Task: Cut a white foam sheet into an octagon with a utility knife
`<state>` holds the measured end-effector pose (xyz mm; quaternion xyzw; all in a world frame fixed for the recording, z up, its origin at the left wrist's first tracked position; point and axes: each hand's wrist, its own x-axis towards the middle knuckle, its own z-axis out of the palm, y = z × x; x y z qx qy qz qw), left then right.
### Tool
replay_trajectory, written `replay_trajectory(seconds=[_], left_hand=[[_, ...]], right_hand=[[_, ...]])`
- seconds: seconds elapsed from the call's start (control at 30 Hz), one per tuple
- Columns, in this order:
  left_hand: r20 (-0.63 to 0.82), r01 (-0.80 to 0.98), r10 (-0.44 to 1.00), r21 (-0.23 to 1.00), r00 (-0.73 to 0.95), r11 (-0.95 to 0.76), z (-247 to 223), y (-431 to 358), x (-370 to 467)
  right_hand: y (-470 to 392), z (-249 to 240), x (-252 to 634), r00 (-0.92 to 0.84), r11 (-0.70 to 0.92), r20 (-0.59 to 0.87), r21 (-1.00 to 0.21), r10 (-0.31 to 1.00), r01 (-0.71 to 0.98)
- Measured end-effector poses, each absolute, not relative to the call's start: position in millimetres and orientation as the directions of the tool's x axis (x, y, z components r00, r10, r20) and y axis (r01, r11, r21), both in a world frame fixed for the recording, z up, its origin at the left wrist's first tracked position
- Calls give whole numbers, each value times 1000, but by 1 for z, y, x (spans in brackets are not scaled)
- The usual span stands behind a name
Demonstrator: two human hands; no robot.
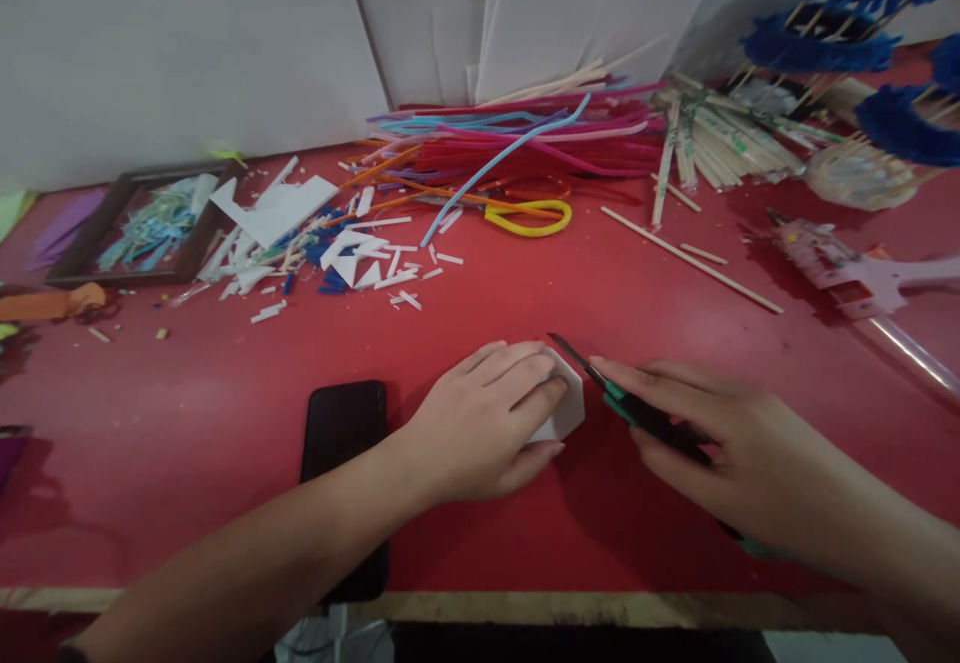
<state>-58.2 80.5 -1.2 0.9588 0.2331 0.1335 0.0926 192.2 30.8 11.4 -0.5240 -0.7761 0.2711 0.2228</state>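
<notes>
My left hand (487, 418) presses a small white piece of foam board (568, 405) against the red tabletop, fingers curled over it; most of the piece is hidden under the palm. In my right hand (727, 443) is a green and black utility knife (652, 415), gripped with the index finger along its front. The knife's blade is out and points up and left, just beyond the white piece's right corner, with no clear contact. A black phone (345, 433) lies beside my left wrist, partly under the forearm.
White scraps (367, 258) and a wooden frame (124, 228) lie at the back left. Coloured pipe cleaners (517, 148) and yellow-handled scissors (529, 218) are behind my hands. Wooden sticks (712, 143), a pink glue gun (840, 268) and blue fringed pieces (821, 48) occupy the right.
</notes>
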Motion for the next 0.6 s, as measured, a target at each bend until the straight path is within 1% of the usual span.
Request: replay_trajectory(seconds=[0.4, 0.6], left_hand=[[223, 405, 479, 308, 849, -861, -5, 80, -56], [245, 398, 476, 306, 845, -865, -5, 81, -56]], right_hand=[[32, 11, 191, -343, 249, -7, -673, 939, 696], [32, 9, 193, -331, 260, 25, -675, 943, 691]])
